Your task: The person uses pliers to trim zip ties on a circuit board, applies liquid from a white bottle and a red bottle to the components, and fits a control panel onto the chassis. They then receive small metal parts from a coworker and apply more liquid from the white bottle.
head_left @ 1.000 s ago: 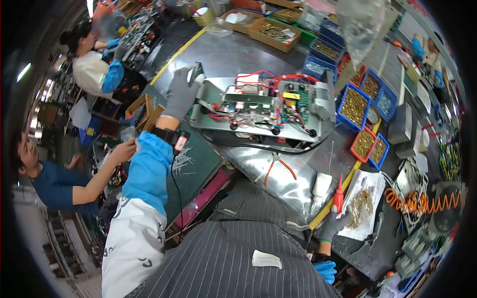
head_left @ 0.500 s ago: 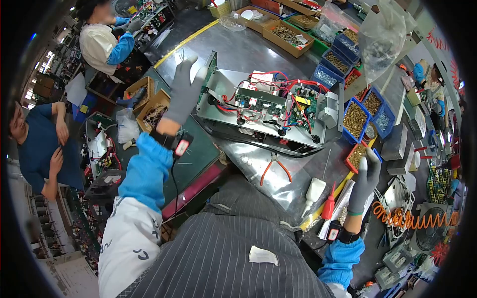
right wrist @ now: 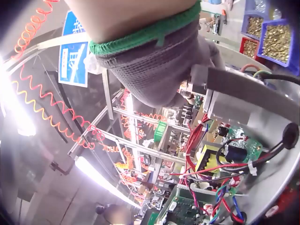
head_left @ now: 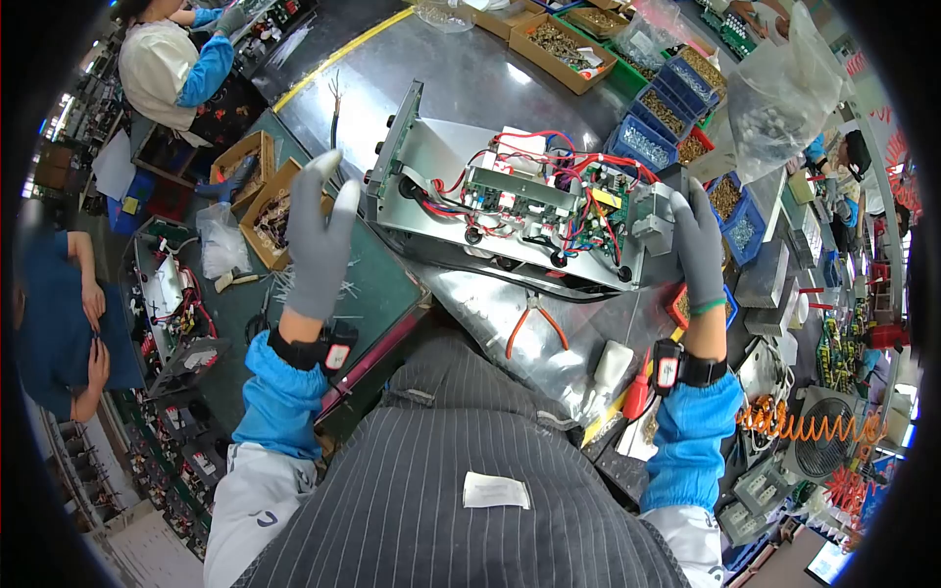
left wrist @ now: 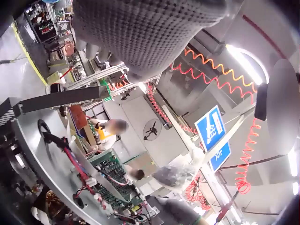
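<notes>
A metal chassis [head_left: 436,147] packed with circuit boards, red wiring and black cable sits on the steel bench before me. At its right end my gloved right hand [head_left: 698,250] has its fingers extended, fingertips right by the end plate [right wrist: 253,86]. To the left of the chassis my gloved left hand [head_left: 319,250] is raised with fingers spread and nothing between them. The left end panel [head_left: 397,137] stands upright close to those fingertips. In the right wrist view, the fingers are partly hidden behind the glove's cuff and palm.
Orange-handled pliers [head_left: 534,323], a white bottle [head_left: 610,372] and a red bottle [head_left: 639,387] lie in front of the chassis. Blue bins [head_left: 647,147] of screws line the right side. A plastic bag [head_left: 784,108] hangs at the upper right. Cardboard boxes [head_left: 265,211] stand left.
My right hand has risen from the red bottle to the chassis's right end. My left hand has moved away from the left end panel, down and left. The chassis looks slightly turned.
</notes>
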